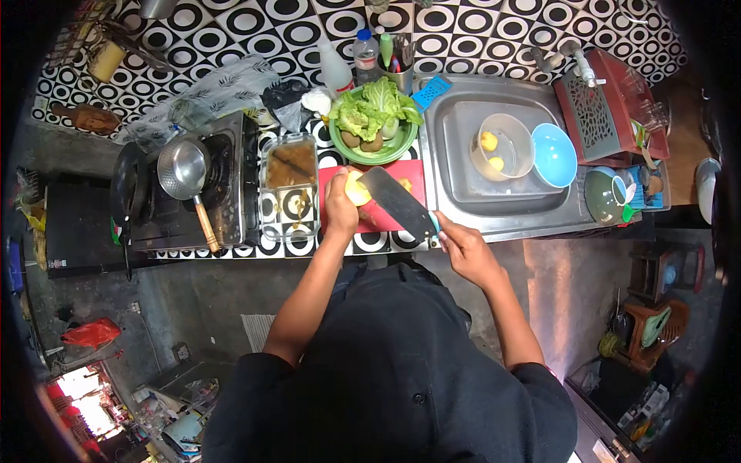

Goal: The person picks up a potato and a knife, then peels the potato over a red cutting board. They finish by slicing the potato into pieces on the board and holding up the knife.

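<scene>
My left hand (340,207) is closed around a yellow peeled potato (357,187) above the red cutting board (377,221). In my right hand (465,248) is a broad dark-bladed knife (397,204), gripped by its light blue handle. The blade slants up and left across the board, its far end right at the potato. Small yellow bits lie on the board behind the blade. Just beyond the board stands a green basin (400,148) holding leafy lettuce (377,110) and several brownish round items.
Right of the board, a clear plastic bowl (519,127) with yellow pieces and a blue bowl (555,156) sit in the steel sink (455,193). A glass dish (266,224) of brown liquid stands left, beside the stove (231,174) with a saucepan (183,166). Bottles (366,58) stand behind.
</scene>
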Motion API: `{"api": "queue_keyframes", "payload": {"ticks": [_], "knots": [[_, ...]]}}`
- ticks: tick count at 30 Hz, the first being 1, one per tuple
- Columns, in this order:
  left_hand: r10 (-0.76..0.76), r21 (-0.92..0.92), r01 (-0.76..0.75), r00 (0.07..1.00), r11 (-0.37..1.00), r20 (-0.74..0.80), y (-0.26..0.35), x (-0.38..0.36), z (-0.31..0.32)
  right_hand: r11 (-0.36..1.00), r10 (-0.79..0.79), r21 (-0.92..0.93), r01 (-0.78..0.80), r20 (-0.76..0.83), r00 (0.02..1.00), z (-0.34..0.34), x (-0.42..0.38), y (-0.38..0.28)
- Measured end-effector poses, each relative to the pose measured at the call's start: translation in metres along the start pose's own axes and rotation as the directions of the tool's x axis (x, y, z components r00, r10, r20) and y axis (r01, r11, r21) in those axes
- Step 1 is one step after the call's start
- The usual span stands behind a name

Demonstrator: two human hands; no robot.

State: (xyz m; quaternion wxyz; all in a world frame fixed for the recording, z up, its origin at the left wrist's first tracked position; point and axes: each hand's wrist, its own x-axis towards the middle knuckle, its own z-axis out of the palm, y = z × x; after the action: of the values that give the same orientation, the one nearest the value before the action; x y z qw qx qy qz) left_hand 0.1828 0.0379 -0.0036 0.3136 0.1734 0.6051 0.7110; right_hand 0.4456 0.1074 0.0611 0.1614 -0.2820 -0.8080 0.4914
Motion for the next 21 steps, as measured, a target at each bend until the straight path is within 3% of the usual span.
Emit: {"api": "queue_keyframes", "payload": {"ticks": [2, 5, 8, 10, 13, 17, 21], "knots": [[-0.023, 0.018, 0.023, 1.000, 1.000, -0.014, 0.023, -0.005, 0.004, 0.999, -0.024, -0.021, 0.024, 0.019, 1.000, 0.000, 0.001, -0.005], [0.003, 0.040, -0.003, 1.000, 0.999, -0.001, 0.023, -0.001, -0.005, 0.998, 0.067, 0.013, -0.068, 0.051, 0.996, 0.003, -0.002, -0.007], [-0.041, 0.050, 0.037, 0.996, 0.998, 0.078, 0.022, -0.002, -0.018, 0.999, 0.002, -0.045, 0.000, 0.045, 0.999, 0.005, 0.004, -0.013], [-0.043, 0.085, 0.037, 0.997, 0.996, 0.068, 0.017, 0.005, -0.031, 0.998, 0.056, -0.046, -0.052, 0.087, 0.995, 0.007, 0.001, -0.019], [-0.141, 0.058, 0.131, 0.964, 0.990, 0.226, 0.020, 0.016, -0.053, 0.995, 0.056, -0.083, -0.047, 0.112, 0.992, 0.012, 0.003, -0.023], [0.049, 0.254, -0.109, 0.972, 0.961, 0.231, 0.029, 0.012, -0.057, 0.993, 0.056, -0.106, -0.042, 0.126, 0.990, 0.023, 0.007, -0.033], [0.058, 0.276, -0.125, 0.970, 0.953, 0.237, 0.012, 0.022, -0.077, 0.995, 0.061, -0.080, -0.053, 0.106, 0.992, 0.040, 0.005, -0.039]]}}
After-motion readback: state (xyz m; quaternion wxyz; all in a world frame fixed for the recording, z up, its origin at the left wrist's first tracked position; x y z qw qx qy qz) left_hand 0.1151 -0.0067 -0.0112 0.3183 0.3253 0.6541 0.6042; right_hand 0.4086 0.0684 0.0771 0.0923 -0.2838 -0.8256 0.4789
